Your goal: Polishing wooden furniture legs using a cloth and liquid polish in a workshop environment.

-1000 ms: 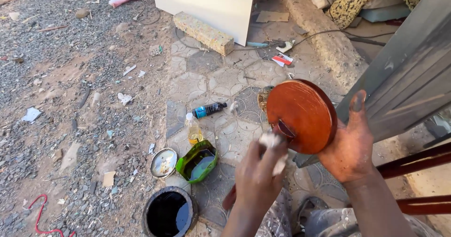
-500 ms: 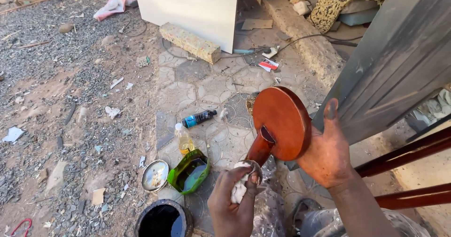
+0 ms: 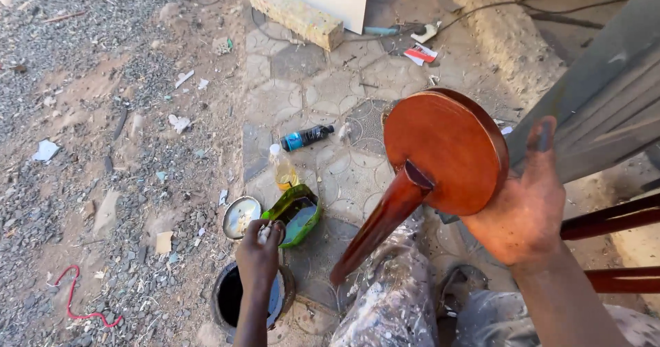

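My right hand grips the rim of a round reddish-brown wooden disc with a tapered leg slanting down to the left. My left hand is closed on a small white rag and hovers over an open dark can on the ground. Just beyond the left hand lies a cut green container with liquid inside, next to a round metal lid.
A small bottle of yellow liquid and a dark bottle with a blue label lie on the paving. Gravel and litter cover the left. A stone block sits at the top. Grey boards and reddish rails stand right. My paint-spattered trousers are below.
My left hand with the rag has moved down and left, away from the disc, to above the open can. The disc and leg stay held in my right hand.
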